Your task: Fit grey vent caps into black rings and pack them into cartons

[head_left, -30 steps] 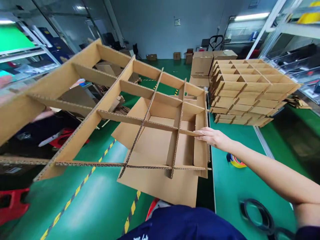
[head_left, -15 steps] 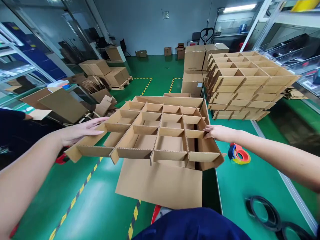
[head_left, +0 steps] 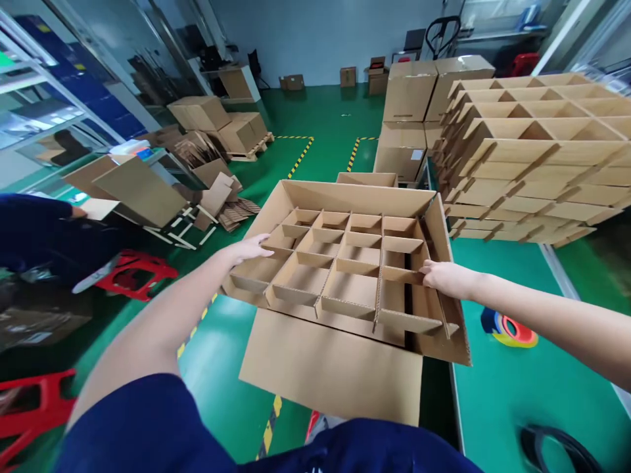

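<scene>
A cardboard divider grid (head_left: 348, 309) sits mostly inside an open cardboard box (head_left: 357, 197), its front edge tilted up near the box's front rim. My left hand (head_left: 249, 250) grips the left edge of the divider, thumb and fingers over the strip. On the opposite side, my right hand (head_left: 446, 278) is closed around the divider's right strip, beside the box's right wall. The box's front flap (head_left: 335, 368) hangs out toward my body. Whatever lies under the divider is mostly hidden; bare cardboard shows through the cells.
Stacked divider grids (head_left: 542, 157) stand on the green table (head_left: 497, 387) at right, with a tape dispenser (head_left: 513, 330) and black rings (head_left: 557, 450) nearer me. Closed cartons (head_left: 409, 92) are piled behind. At left are a co-worker's dark sleeve (head_left: 34, 223) and a red stool (head_left: 138, 272).
The divider has moved right and down into the box, its left side now within the box wall. My left hand moved right with it; the view has shifted left.
</scene>
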The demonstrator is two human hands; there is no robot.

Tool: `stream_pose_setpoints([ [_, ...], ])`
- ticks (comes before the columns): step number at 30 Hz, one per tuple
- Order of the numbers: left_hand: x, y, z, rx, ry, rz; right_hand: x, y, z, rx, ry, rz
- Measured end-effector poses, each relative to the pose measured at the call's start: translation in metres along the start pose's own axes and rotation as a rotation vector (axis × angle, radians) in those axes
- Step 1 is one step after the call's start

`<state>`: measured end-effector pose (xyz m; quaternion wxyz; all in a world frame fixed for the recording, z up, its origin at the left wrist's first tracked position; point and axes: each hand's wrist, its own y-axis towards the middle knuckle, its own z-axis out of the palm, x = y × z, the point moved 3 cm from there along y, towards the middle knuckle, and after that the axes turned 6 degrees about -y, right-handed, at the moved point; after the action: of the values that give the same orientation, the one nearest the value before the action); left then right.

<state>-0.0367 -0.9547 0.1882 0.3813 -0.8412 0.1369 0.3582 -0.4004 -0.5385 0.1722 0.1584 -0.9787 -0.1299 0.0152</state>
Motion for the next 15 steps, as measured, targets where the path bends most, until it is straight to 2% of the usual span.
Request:
stream_pose_setpoints([
  [4, 0.032, 0.028, 0.028, -0.083, 0.004, -0.015, 0.005, 0.016, 0.012, 0.132, -0.054, 0.013],
  [8, 0.059, 0.050, 0.054, -0.130, -0.039, -0.017, 0.013, 0.028, 0.012, 0.260, -0.154, 0.010],
  [11, 0.074, 0.062, 0.064, -0.212, -0.063, 0.015, 0.022, 0.037, 0.009, 0.316, -0.179, 0.024],
  [15, 0.083, 0.069, 0.067, -0.295, -0.011, 0.062, 0.038, 0.052, 0.010, 0.312, -0.116, 0.093],
])
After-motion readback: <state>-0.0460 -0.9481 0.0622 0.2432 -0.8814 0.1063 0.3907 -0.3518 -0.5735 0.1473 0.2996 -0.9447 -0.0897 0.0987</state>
